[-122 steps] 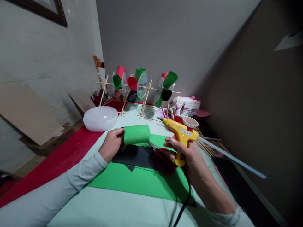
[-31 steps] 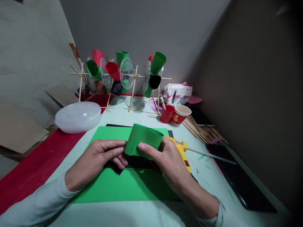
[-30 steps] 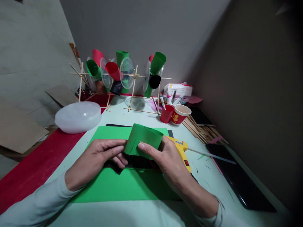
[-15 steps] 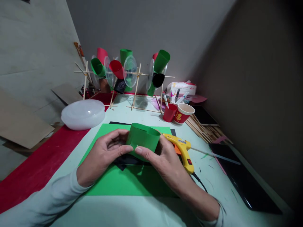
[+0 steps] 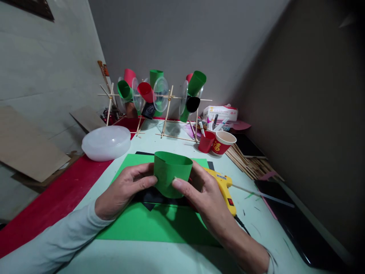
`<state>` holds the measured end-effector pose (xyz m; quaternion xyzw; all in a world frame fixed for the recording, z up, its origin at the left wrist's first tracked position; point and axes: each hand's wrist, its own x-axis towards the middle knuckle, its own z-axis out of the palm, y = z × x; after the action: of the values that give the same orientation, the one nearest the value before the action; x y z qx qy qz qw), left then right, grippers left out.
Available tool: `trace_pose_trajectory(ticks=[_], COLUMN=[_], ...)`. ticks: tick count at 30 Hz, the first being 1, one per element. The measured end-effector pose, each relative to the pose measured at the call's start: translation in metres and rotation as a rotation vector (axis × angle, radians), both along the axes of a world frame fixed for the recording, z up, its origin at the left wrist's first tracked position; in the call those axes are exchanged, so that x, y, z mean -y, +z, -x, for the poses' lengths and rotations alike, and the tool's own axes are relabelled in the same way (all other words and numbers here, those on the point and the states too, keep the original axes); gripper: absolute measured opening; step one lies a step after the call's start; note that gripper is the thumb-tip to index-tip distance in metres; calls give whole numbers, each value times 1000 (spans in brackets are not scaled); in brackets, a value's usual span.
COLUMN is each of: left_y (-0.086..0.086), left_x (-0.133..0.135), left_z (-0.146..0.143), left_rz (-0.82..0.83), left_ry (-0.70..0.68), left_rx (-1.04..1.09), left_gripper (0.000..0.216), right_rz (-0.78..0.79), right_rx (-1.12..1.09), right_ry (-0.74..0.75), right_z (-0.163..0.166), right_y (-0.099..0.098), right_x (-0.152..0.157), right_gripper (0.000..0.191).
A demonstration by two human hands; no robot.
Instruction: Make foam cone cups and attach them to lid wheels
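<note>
Both hands hold a green paper cup shape (image 5: pixel 171 173), a rolled tube with an open oval top. My left hand (image 5: pixel 128 186) grips its left side, thumb in front and fingers behind. On the right side, my right hand (image 5: pixel 202 188) presses its thumb on the front, while its other fingers are hidden behind. Under them lie a green sheet (image 5: pixel 137 224) and some black paper (image 5: pixel 149 196) on the table. Just right of my right hand rests a yellow glue gun (image 5: pixel 228 190), partly covered by it, with a glue stick (image 5: pixel 256 191) out of its back.
At the back stands a stick frame (image 5: pixel 168 110) carrying clear discs and green, red and black paper cups. A stack of translucent lids (image 5: pixel 107 142) sits left. To the right are a red cup (image 5: pixel 206 141), a paper cup (image 5: pixel 224 142), wooden sticks (image 5: pixel 245 163) and a black phone-like slab (image 5: pixel 296 224).
The green paper cup shape has turned in my hands and stands more upright, and my thumbs have spread further apart on it. The camera view has shifted slightly.
</note>
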<state>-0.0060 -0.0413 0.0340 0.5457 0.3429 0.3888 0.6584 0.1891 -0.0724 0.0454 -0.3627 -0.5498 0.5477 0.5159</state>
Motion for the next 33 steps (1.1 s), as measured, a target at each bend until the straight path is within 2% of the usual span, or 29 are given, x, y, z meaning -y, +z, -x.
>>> trace_pose_trajectory(ticks=[4,9,12,16,18,21,24,27,30,33], left_y=[4,4,0,-7,-9,-8,-7,-8,-11,-13], left_x=[9,18,17,15,16,15,7,-3,-9,-11], left_z=[-3,-9,-8,-9,-11,-11,-4,3,4,1], left_rz=[110,166,62,-138,-172,-183,-215,-205,-94,-37], left_ry=[-25,59,93,133,155,186,291,371,341,295], left_rx=[97,186,131,-90,-177,-182,-172,-137,-117,-111], left_gripper=[31,27,41,65,65,63,57,49,51,52], right_rz=[28,49,42,58,74,72,0,-80,-110,-139], right_rx=[-31,2,8,26,46,64,174,389,553,595], right_ry=[-67,-131,-160,-191,-182,-161,-186,-177,-108,-95], right_z=[3,3,4,6,7,5,2,0,-2,-6], right_y=[-3,-6,-6,-7,-9,-13,-22,-35,-43,-42], right_x=[-1,-1,-1,-1,-1,-3,-8,-13,-16,-16], right_gripper=[32,29,31,35,38,40,44,58,72,77])
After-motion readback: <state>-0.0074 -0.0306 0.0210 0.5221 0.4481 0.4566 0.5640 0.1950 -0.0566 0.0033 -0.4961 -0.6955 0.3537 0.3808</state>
